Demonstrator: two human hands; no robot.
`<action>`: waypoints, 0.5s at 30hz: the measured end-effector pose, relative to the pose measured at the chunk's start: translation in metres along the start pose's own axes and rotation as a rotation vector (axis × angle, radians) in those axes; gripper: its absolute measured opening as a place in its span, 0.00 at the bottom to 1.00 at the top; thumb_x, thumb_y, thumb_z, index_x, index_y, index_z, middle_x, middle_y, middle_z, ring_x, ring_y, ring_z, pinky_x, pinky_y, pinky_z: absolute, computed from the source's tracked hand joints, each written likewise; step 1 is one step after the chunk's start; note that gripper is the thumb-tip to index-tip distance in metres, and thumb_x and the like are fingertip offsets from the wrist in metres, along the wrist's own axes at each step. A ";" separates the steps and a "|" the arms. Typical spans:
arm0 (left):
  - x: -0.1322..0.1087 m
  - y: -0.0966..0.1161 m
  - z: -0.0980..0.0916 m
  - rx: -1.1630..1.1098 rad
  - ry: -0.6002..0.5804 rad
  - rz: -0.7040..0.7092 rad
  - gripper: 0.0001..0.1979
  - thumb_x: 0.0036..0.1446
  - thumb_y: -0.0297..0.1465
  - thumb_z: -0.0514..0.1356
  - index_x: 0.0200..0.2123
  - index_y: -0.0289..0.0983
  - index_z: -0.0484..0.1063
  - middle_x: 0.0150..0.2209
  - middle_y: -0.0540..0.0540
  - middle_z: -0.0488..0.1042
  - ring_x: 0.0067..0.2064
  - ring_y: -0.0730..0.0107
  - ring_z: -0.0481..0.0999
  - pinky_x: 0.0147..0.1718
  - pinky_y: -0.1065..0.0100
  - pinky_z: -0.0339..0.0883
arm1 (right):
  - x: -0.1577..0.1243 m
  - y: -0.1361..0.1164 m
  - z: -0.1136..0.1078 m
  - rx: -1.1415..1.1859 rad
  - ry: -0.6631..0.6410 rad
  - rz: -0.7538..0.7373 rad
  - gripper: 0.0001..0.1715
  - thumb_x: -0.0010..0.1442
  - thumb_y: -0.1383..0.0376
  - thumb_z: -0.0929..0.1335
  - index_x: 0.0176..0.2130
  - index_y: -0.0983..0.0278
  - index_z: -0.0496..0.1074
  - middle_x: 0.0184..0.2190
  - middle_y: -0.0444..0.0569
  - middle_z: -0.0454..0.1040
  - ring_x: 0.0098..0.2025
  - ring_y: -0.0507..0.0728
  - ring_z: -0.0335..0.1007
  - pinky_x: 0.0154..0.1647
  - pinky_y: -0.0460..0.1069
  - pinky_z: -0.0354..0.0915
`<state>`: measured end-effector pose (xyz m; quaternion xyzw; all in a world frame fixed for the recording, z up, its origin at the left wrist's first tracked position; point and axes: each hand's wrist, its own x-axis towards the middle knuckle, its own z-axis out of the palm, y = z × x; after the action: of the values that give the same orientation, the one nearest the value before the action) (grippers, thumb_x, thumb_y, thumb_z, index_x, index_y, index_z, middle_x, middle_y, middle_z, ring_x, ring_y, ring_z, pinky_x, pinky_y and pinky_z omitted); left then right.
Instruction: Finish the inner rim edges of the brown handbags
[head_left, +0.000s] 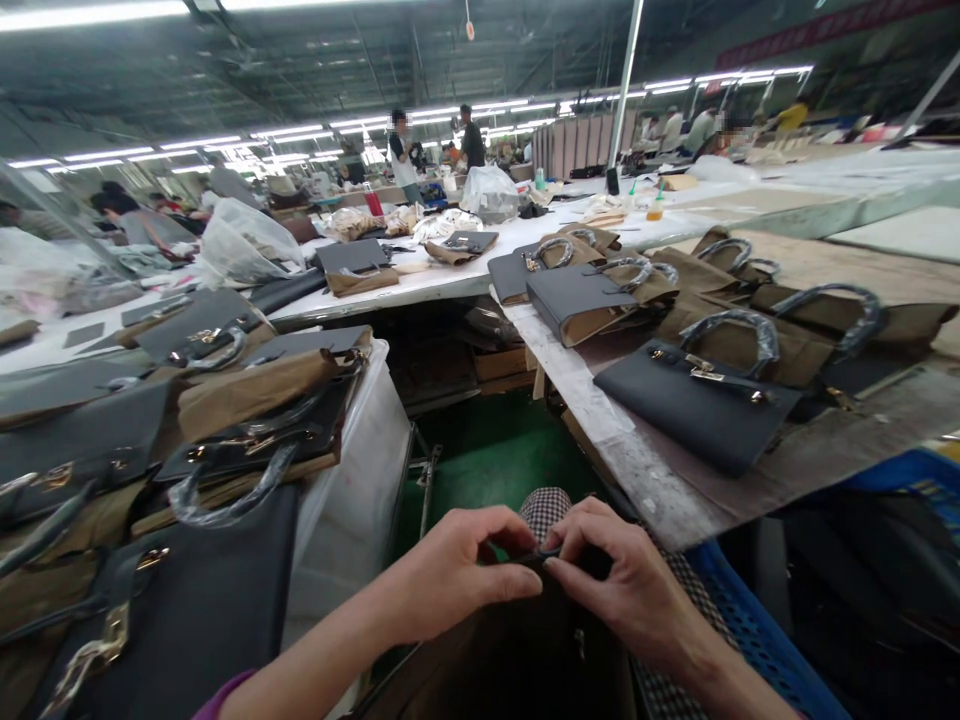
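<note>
A dark brown handbag [525, 655] rests on my lap, its lower part in deep shadow. Along its top edge, my left hand [476, 565] pinches with thumb and fingertips. Close beside it, my right hand [626, 565] also has thumb and fingers closed on that edge, around a thin dark strip. The exact contact between the fingertips is hard to make out. Patterned checked cloth [545, 510] shows behind my hands.
Black handbags with wrapped handles [697, 400] lie on the right table [645, 470]. More bags [217, 590] are piled at left beside a white-sided container [349, 490]. A blue crate [757, 620] stands at lower right. Green floor [487, 450] shows ahead; people work farther back.
</note>
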<state>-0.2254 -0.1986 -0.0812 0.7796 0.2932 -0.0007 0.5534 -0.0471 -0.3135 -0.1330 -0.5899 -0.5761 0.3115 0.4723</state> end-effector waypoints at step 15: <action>0.029 -0.011 0.012 0.267 0.262 -0.002 0.04 0.50 0.30 0.58 0.26 0.37 0.65 0.24 0.53 0.67 0.28 0.72 0.65 0.24 0.73 0.54 | -0.016 -0.005 -0.018 -0.174 0.045 0.063 0.37 0.55 0.65 0.70 0.60 0.63 0.57 0.63 0.57 0.56 0.65 0.64 0.50 0.65 0.62 0.52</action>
<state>-0.2030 -0.1932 -0.1050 0.8392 0.3607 0.0613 0.4023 -0.0350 -0.3336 -0.1245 -0.6536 -0.5712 0.2614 0.4220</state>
